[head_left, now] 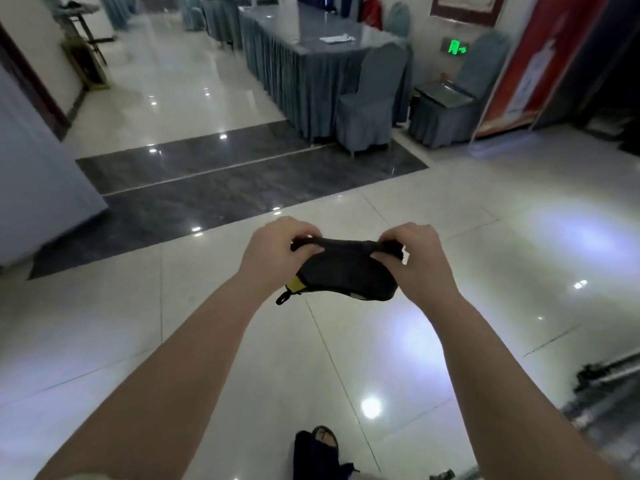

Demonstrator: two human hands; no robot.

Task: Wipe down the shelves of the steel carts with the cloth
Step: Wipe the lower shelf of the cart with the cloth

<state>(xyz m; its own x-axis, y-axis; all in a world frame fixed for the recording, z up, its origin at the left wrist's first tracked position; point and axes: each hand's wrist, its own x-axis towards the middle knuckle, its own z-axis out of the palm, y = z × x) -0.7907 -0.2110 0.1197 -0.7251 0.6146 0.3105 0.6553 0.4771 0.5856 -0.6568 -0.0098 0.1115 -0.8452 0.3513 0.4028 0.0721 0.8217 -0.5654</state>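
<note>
- Both hands up in front of the body, over the floor [450, 237]. Nothing carries the cloth [343, 268] but the hands.
- Cloth: dark, with a yellow patch and a small loop tag at its lower left corner. Bunched and folded, hanging between the two hands, upper edge pulled fairly taut.
- Left hand [273, 251]: fingers curled in, pinching the cloth's upper left edge between thumb and fingertips.
- Right hand [419, 258]: same curled pinch on the upper right edge. A small white bit shows at that edge, too small to identify.
- No steel cart clearly in view. A metal frame with a dark wheel-like part [609, 372] sits at the right edge, blurred and cropped; can't tell if it's a cart.
- Step, my read: prep. Cloth is being stretched or refolded in the air, no wiping contact with any shelf yet, so the task looks to be at its start or between carts.
- Surroundings: draped table [298, 64] with covered chairs [370, 105] far ahead, well apart from the hands. Person's foot [323, 438] at the bottom edge.
- Next move likely calls for:
  - settling the cloth into a flat pad in one hand
  - turning or walking to a cart, probably toward that right-edge frame if it is one
  - getting a shelf into view before laying the cloth down
- Risk: image is motion-blurred, so the head is probably turning; locating the cart comes first.
</note>
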